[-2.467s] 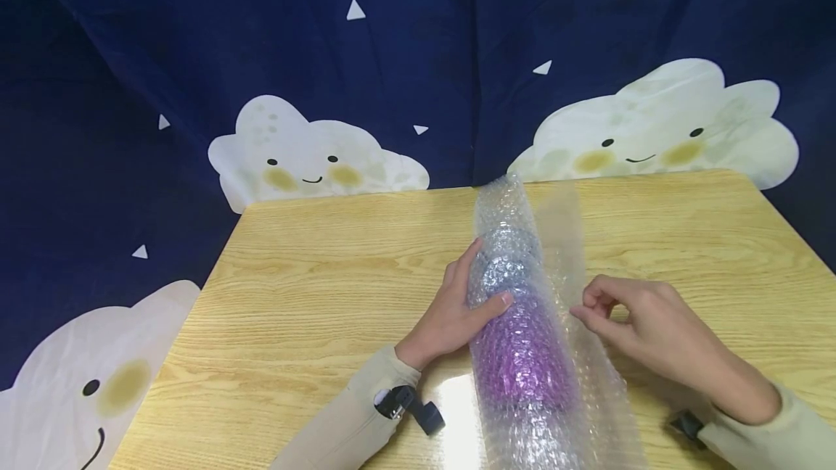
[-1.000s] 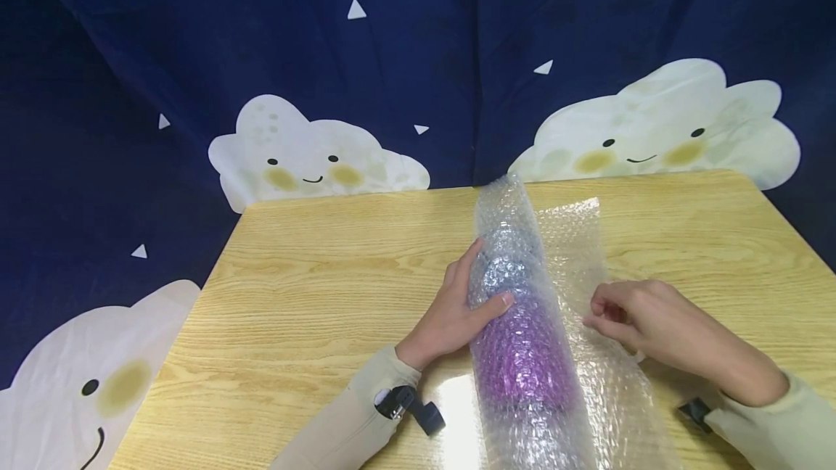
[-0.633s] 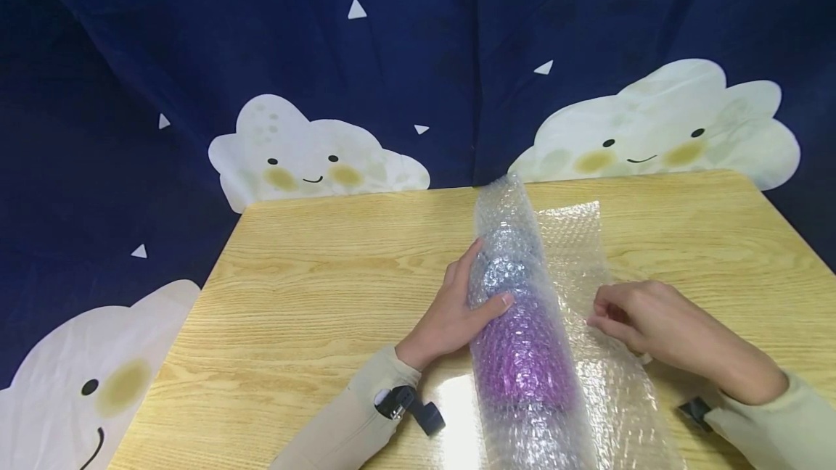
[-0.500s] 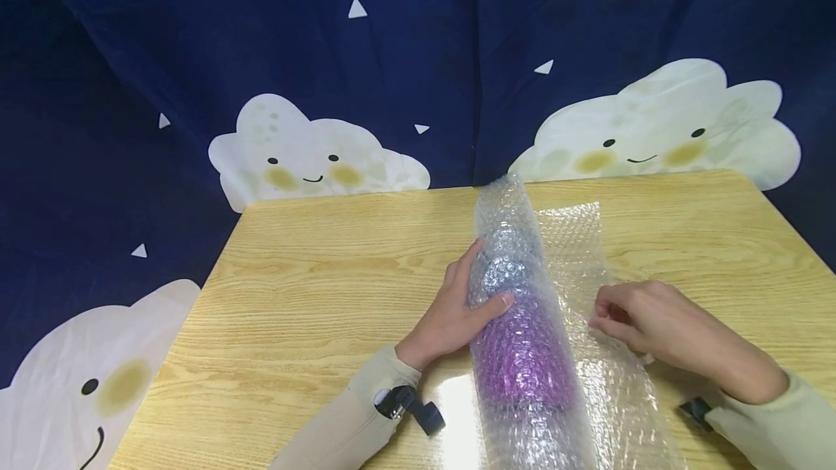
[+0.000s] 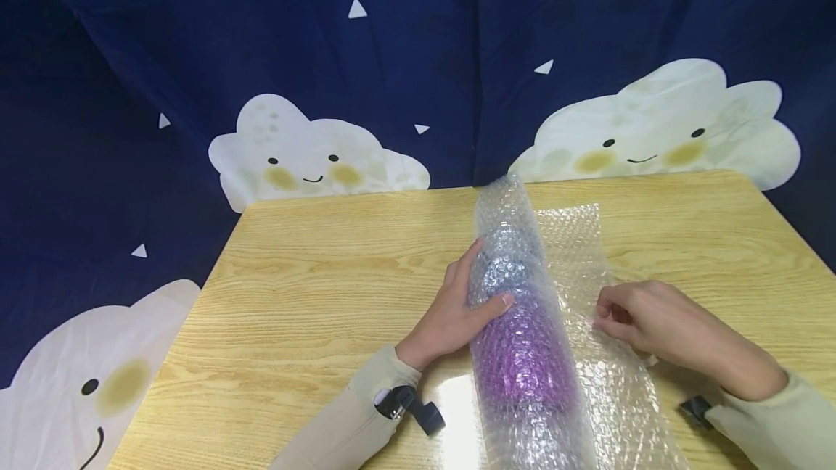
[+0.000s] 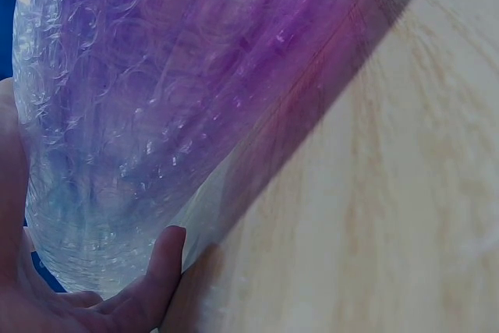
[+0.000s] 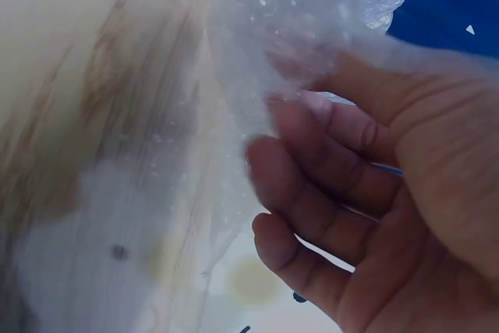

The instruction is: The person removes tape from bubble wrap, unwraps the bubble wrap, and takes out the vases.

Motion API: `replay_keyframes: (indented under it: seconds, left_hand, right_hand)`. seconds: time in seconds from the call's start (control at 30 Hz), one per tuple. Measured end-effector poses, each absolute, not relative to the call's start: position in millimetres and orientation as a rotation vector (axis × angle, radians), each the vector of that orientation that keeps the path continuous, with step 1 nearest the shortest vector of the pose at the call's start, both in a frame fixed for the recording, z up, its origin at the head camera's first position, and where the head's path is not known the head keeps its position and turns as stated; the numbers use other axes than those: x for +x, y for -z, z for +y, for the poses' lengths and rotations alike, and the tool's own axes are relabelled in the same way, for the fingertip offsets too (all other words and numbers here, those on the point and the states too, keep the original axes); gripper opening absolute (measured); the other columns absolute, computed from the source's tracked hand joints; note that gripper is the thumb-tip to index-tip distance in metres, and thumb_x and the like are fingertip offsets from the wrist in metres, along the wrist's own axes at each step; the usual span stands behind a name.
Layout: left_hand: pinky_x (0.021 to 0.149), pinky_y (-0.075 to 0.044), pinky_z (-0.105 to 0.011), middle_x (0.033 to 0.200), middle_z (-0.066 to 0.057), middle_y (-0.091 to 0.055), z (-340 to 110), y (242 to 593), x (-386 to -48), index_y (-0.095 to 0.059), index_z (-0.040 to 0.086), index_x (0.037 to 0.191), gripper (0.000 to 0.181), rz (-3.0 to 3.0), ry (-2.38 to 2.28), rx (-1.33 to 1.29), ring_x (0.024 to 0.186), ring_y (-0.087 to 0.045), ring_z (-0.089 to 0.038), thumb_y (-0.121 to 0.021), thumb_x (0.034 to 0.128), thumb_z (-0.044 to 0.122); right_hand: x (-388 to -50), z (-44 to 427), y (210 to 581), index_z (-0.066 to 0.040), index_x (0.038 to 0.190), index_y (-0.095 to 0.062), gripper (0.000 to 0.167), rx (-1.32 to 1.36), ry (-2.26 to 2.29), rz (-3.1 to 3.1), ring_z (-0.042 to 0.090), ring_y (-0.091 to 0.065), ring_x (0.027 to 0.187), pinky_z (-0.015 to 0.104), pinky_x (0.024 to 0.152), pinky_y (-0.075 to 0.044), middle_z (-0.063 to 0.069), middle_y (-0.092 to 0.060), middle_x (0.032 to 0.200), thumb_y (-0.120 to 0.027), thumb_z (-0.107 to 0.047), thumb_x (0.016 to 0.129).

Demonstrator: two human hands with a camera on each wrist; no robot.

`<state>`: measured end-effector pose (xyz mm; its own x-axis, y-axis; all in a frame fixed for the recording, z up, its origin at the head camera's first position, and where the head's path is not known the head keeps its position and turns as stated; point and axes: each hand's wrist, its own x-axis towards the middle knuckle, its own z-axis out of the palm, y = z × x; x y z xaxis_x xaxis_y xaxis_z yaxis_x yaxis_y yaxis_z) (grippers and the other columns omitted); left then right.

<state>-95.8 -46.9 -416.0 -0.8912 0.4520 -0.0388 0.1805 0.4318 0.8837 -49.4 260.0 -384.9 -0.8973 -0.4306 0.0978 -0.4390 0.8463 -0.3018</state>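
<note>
My left hand point(image 5: 453, 316) grips the purple bundle point(image 5: 527, 357), which lies in bubble wrap point(image 5: 509, 205) on the surface point(image 5: 313, 296); my right hand point(image 5: 660, 321) pinches the loose flap point(image 5: 617, 397) beside it.

Bundle point(image 5: 522, 325), its near end out of sight
The head view's bottom edge cuts off the bundle and the bubble-wrap flap point(image 5: 617, 397) to its right; the bundle's contents point(image 5: 525, 372) show too blurred to name. Right of the bundle, the right hand point(image 5: 660, 325) covers part of the flap's outer edge, its thumb tip blurs behind the flap in the right wrist view, and a pale scrap point(image 5: 650, 361) below it is too small to identify. Left of the bundle, some of the left hand's point(image 5: 453, 314) fingers are hidden.
</note>
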Motion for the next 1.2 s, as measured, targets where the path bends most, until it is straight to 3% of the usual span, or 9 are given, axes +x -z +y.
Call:
replay_keyframes:
  seconds: [0.23, 0.47, 0.7, 0.77, 0.97, 1.2]
  left_hand:
    - [0.117, -0.038, -0.067, 0.17, -0.01, -0.022, -47, 416, -96, -0.002, 0.059, 0.158, 0.088, 2.416, -1.443, 0.548, 0.15, -0.041, -0.038, -0.061, 0.0936, 0.064]
    - [0.117, -0.037, -0.067, 0.17, -0.01, -0.022, -47, 416, -96, -0.002, 0.059, 0.158, 0.087, 2.418, -1.442, 0.551, 0.151, -0.04, -0.038, -0.061, 0.0935, 0.065]
    - [0.117, -0.037, -0.067, 0.17, -0.009, -0.022, -47, 416, -96, -0.002, 0.059, 0.158, 0.087, 2.416, -1.443, 0.556, 0.152, -0.039, -0.037, -0.06, 0.0932, 0.066]
    - [0.117, -0.038, -0.067, 0.17, -0.009, -0.022, -47, 416, -96, -0.001, 0.059, 0.158, 0.087, 2.416, -1.441, 0.556, 0.151, -0.039, -0.037, -0.06, 0.0931, 0.066]
    - [0.117, -0.038, -0.066, 0.17, -0.011, -0.023, -47, 417, -96, -0.001, 0.058, 0.158, 0.088, 2.422, -1.439, 0.56, 0.151, -0.04, -0.037, -0.06, 0.0928, 0.066]
    - [0.118, -0.038, -0.065, 0.17, -0.01, -0.023, -48, 418, -97, -0.001, 0.059, 0.158, 0.088, 2.423, -1.438, 0.562, 0.151, -0.039, -0.036, -0.06, 0.093, 0.066]
  right_hand:
    - [-50, 263, 386, -0.022, 0.087, -0.071, 0.013, 0.655, -0.504, -3.029, -0.005, -0.036, 0.056, 0.019, 0.052, -0.037, -0.018, -0.049, 0.063, -0.084, -0.024, 0.085]
    - [-52, 265, 389, -0.025, 0.084, -0.071, 0.021, 0.694, -0.394, -2.954, -0.001, -0.044, 0.069, 0.022, 0.06, -0.043, -0.017, -0.056, 0.074, -0.09, -0.026, 0.076]
    - [-54, 266, 393, -0.022, 0.087, -0.075, 0.028, 0.727, -0.36, -2.838, 0.022, -0.058, 0.095, 0.041, 0.079, -0.054, -0.007, -0.069, 0.091, -0.094, -0.027, 0.068]
    - [-54, 267, 394, -0.023, 0.088, -0.076, 0.028, 0.745, -0.365, -2.816, 0.022, -0.059, 0.097, 0.044, 0.081, -0.056, -0.006, -0.07, 0.095, -0.094, -0.026, 0.067]
    - [-54, 268, 398, -0.024, 0.091, -0.075, 0.031, 0.818, -0.396, -2.778, 0.012, -0.062, 0.084, 0.031, 0.069, -0.059, -0.007, -0.069, 0.099, -0.094, -0.026, 0.067]
    - [-53, 266, 398, -0.024, 0.096, -0.075, 0.031, 0.81, -0.435, -2.824, 0.005, -0.064, 0.082, 0.027, 0.07, -0.06, -0.007, -0.071, 0.104, -0.093, -0.024, 0.071]
